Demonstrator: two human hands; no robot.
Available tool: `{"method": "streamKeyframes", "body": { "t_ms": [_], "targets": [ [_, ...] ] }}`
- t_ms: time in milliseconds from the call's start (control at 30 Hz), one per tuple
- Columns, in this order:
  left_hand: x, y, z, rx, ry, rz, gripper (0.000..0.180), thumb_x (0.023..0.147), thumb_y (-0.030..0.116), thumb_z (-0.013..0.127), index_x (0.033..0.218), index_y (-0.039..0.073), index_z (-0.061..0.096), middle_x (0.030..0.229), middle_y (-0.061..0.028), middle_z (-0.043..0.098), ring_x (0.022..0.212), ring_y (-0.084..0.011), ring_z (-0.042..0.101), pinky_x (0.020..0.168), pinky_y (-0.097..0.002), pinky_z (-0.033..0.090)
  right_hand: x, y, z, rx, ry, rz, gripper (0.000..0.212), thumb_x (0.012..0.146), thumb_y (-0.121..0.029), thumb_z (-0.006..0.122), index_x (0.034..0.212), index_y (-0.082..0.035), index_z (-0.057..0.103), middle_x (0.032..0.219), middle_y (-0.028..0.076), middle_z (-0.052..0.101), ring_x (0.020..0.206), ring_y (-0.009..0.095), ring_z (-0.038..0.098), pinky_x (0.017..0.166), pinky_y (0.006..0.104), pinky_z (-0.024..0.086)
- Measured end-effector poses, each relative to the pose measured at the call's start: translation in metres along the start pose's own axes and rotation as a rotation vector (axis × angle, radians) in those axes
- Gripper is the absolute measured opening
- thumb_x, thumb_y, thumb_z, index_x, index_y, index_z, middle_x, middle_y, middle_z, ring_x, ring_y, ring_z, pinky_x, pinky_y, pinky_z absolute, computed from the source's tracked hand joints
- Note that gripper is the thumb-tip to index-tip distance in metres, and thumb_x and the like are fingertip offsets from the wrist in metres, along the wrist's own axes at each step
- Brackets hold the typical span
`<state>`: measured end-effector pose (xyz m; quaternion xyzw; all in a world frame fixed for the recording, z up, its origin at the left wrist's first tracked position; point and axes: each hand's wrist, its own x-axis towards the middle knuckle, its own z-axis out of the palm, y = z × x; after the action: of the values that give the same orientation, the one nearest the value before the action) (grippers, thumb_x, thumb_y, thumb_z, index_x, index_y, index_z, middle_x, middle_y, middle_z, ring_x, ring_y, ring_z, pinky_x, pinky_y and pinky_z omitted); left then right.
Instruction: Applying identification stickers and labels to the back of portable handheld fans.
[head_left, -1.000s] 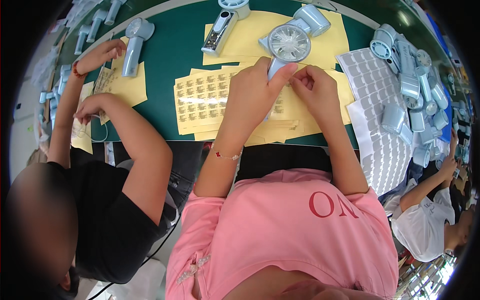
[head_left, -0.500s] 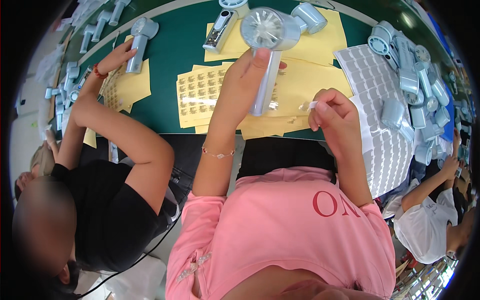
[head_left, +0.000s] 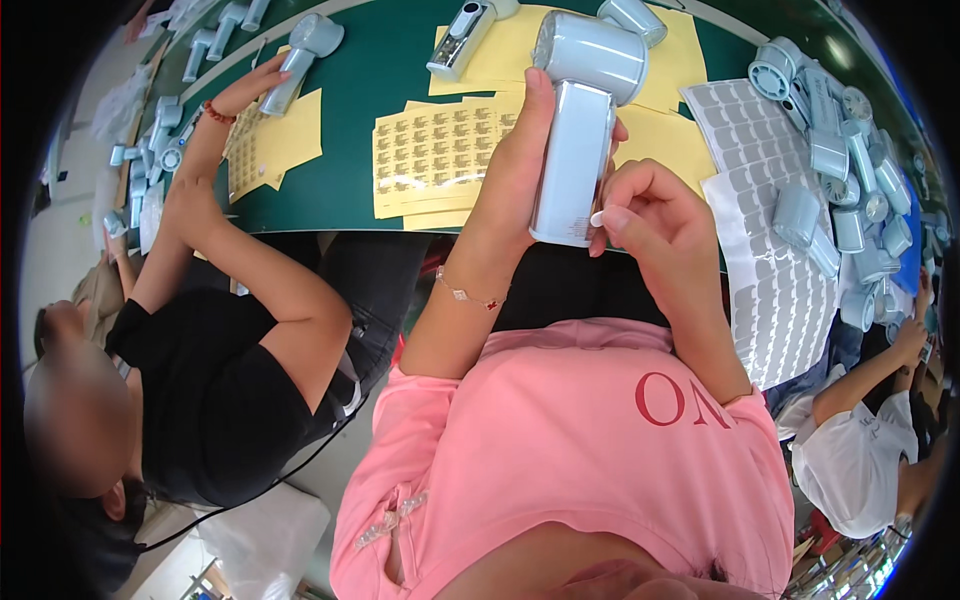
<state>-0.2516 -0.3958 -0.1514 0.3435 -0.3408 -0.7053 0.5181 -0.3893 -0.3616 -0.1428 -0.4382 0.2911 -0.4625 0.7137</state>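
My left hand [head_left: 512, 170] is closed round the handle of a pale blue handheld fan [head_left: 576, 155], its round head upward. The side of the handle faces me, with small print near its lower end. Just right of that end, my right hand [head_left: 662, 215] pinches a small white sticker [head_left: 598, 218] between thumb and fingertips. The sticker is close to the handle's edge; whether they touch I cannot tell. Yellow label sheets [head_left: 430, 165] with rows of small printed labels lie on the table beyond my left hand.
A large sheet of grey stickers [head_left: 765, 190] lies at the right, beside a pile of pale blue fans [head_left: 850, 160]. Another fan [head_left: 470, 35] rests on yellow sheets at the back. To my left, a co-worker's hand [head_left: 245, 90] touches a fan [head_left: 300, 65] on the green table [head_left: 345, 110].
The fan has come nearer to me and turned, so its blade face no longer shows and the handle's side does. My right hand has brought the sticker to the handle's lower end.
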Motion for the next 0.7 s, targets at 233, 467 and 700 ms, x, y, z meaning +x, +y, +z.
{"method": "streamKeyframes", "body": {
  "t_ms": [233,467,700],
  "targets": [
    [-0.003,-0.002,0.01,-0.014,0.05,0.027,0.071,0.085,0.065,0.026,0.09,0.001,0.056,0.06,-0.0049,0.052,0.05,-0.0104,0.052,0.044,-0.0225,0.042,-0.006,-0.006,0.003,-0.112,0.015,-0.011,0.009,0.08,0.001,0.059,0.083,0.002,0.051,0.081,0.005,0.053,0.07,0.009,0.052,0.061,0.0201,0.044],
    [-0.006,-0.002,0.01,-0.037,0.036,0.042,0.069,0.086,0.064,0.026,0.09,0.001,0.055,0.064,-0.0047,0.053,0.052,-0.0097,0.052,0.045,-0.0224,0.042,-0.008,-0.005,0.004,-0.138,0.013,-0.07,0.01,0.079,0.002,0.06,0.083,0.001,0.052,0.08,0.003,0.053,0.071,0.007,0.05,0.062,0.0185,0.041],
    [-0.008,0.0,0.015,-0.058,0.102,0.067,0.068,0.086,0.063,0.027,0.091,0.002,0.056,0.069,-0.0045,0.055,0.055,-0.0095,0.053,0.047,-0.0222,0.043,-0.007,-0.006,0.005,-0.134,0.006,-0.049,0.009,0.079,0.002,0.06,0.082,0.001,0.052,0.079,0.002,0.053,0.07,0.007,0.05,0.061,0.0185,0.042]
  ]
}}
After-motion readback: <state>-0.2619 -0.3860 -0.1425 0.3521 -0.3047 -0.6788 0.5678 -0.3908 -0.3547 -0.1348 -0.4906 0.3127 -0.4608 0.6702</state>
